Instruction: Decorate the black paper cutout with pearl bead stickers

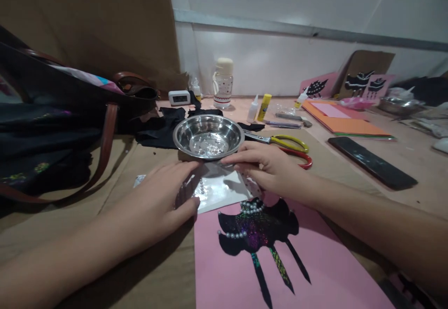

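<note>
My left hand (173, 187) lies with its fingers stretched out along the left edge of a shiny white plastic packet (220, 187), thumb apart from the fingers. A short row of pearl beads (202, 186) shows on the packet near that thumb. At the packet's upper right is my right hand (268, 164), its fingers bent together just below the bowl rim; what sits between them is hidden. Just beyond both hands stands a steel bowl (178, 138) holding small shiny pieces. Nearest me, a pink sheet (217, 281) carries a black glittery cutout (273, 222) trimmed with pearl beads.
Scissors (289, 143) with yellow and red handles lie right of the bowl, with black fabric (159, 131) left of it. Behind stand a bottle (223, 85), a glue stick (265, 107) and a glue bottle (252, 110). A phone (373, 162) lies right; a bag (52, 127) fills the left.
</note>
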`<action>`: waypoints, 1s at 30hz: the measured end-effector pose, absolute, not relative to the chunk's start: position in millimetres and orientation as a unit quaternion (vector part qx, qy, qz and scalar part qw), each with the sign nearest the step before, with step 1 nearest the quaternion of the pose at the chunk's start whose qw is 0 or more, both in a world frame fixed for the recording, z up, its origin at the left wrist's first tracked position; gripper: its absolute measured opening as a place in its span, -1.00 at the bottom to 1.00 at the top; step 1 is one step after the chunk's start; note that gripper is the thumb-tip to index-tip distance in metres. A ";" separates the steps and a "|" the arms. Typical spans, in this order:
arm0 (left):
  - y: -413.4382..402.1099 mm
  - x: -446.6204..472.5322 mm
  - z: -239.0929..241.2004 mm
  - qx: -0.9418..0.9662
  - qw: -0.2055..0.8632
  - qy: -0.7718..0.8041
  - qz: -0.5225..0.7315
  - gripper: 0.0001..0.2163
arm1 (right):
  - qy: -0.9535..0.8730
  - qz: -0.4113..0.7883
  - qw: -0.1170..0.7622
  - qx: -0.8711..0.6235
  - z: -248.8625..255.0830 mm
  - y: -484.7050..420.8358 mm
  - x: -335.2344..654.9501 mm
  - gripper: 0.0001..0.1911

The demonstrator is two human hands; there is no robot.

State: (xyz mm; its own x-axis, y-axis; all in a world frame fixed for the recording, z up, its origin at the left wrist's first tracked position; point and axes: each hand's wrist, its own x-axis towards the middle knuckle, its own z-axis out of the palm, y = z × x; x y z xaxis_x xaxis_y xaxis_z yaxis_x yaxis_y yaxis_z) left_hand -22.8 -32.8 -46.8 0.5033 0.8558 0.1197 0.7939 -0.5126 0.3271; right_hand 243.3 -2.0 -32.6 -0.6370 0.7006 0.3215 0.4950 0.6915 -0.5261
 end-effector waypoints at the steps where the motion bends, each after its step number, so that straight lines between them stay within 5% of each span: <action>1: -33.4 -23.1 -45.9 0.857 0.121 0.481 0.140 -0.48 | -0.889 0.184 0.253 -0.335 -31.0 -3.7 242.4 -0.66; 13: -33.4 -21.7 -46.6 0.858 0.148 0.467 0.156 -0.48 | -0.914 0.120 0.195 -0.334 -45.8 -17.2 229.6 -0.85; 30: -25.2 -40.8 -22.3 0.871 0.157 0.461 0.063 -0.66 | -0.927 0.078 0.129 -0.345 -39.4 -22.7 223.6 -0.82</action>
State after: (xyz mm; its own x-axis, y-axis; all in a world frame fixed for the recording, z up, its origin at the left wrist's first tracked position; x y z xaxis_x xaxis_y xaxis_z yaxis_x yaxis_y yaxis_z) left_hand -40.8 -25.2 -22.3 0.5673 0.8228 -0.0347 0.7829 -0.5258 0.3325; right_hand 223.6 -22.7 -39.4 -0.7291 0.6587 0.1857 0.6187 0.7504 -0.2326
